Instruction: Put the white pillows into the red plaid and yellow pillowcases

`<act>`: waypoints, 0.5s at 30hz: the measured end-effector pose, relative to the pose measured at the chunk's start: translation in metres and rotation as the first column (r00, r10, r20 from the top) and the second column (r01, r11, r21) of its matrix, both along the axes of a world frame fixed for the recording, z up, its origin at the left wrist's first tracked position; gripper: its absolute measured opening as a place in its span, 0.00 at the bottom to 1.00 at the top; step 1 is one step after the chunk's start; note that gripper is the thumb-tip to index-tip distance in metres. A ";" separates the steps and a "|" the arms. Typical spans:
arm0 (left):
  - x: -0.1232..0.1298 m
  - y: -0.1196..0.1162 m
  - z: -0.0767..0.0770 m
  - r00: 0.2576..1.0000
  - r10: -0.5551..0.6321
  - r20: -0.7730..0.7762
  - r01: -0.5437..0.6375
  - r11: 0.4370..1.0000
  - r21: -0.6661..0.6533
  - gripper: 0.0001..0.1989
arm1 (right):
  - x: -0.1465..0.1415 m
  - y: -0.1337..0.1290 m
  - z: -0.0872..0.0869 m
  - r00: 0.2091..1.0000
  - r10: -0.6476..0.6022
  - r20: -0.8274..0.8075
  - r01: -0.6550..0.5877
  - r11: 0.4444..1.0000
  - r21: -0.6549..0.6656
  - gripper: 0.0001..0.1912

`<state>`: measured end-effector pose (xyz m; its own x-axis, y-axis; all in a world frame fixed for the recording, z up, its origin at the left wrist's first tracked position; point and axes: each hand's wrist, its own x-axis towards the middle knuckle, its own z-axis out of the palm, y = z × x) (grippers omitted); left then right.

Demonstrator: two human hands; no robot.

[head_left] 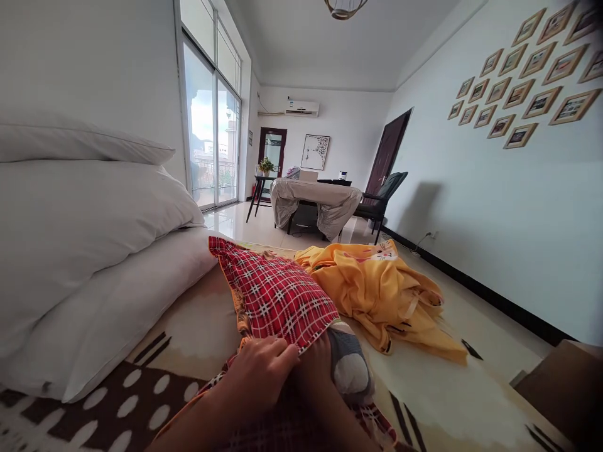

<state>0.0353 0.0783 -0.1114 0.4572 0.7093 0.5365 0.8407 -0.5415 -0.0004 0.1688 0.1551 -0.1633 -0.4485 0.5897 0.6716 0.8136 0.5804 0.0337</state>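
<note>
The left hand (266, 367) is curled shut on the near edge of the red cloth (277, 292), a checked piece with pale lines and an orange border. From that grip the cloth stretches forward and a little to the left, its body beyond the knuckles and its far corner pointing toward the stack of white pillows (117, 201). The right hand (318, 358) is just beside the left, its fingers reaching in under the same near edge, so the cloth lies over them. Those fingers are covered, and I cannot tell whether they are closed on anything.

Just right of the right wrist sits a grey bundle (348, 364) with a white patch, partly tucked under the cloth's right corner. More red checked fabric shows below the forearms, though it is dim there and may or may not be the same piece. Beyond the bundle, to the right, a yellow cloth (377, 282) lies crumpled on the patterned sheet (447, 395), next to the red cloth's right side.
</note>
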 end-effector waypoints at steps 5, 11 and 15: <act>-0.014 -0.001 0.025 0.971 0.216 -0.103 -0.238 0.915 -0.326 0.09 | -0.014 -0.020 0.009 0.997 0.078 0.008 -0.076 0.987 -0.141 0.07; -0.030 -0.012 0.034 0.928 0.304 -0.215 -0.369 0.831 -0.416 0.14 | 0.030 -0.050 0.078 0.791 0.610 0.057 -0.493 0.689 -0.531 0.32; -0.035 -0.014 0.027 0.929 0.278 -0.242 -0.360 0.828 -0.430 0.11 | 0.083 -0.031 0.108 0.986 -0.045 0.161 0.126 0.832 -0.540 0.15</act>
